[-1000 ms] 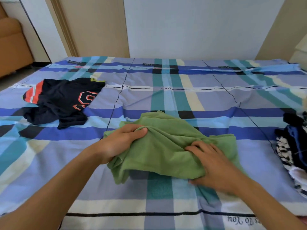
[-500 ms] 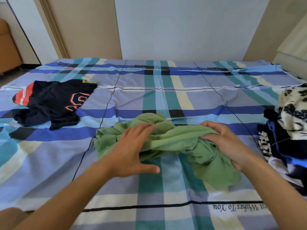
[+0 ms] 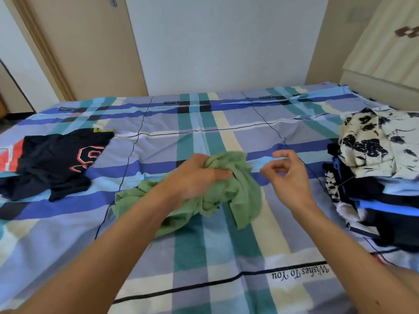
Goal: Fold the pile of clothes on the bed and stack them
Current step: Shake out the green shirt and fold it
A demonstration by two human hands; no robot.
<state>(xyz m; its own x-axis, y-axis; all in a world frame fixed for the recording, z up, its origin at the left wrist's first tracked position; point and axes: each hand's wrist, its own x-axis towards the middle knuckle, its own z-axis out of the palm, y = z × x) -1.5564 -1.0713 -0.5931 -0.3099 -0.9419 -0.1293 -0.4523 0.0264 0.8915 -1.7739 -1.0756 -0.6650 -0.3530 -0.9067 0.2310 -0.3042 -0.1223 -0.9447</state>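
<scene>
The right hand (image 3: 289,177) has let go — fingers now loosely curled and empty — while the left hand (image 3: 199,175) bunches the green garment (image 3: 240,196), still unfolded.

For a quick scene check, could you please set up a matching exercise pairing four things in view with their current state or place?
Things:
1. green garment
2. navy shirt
3. right hand
4. floral garment

States:
A. on top of the pile at the right
B. empty, fingers curled, above the bed
C. bunched in the left hand
D. lying on the bed's left side

Pairs: 1-C, 2-D, 3-B, 4-A
</scene>
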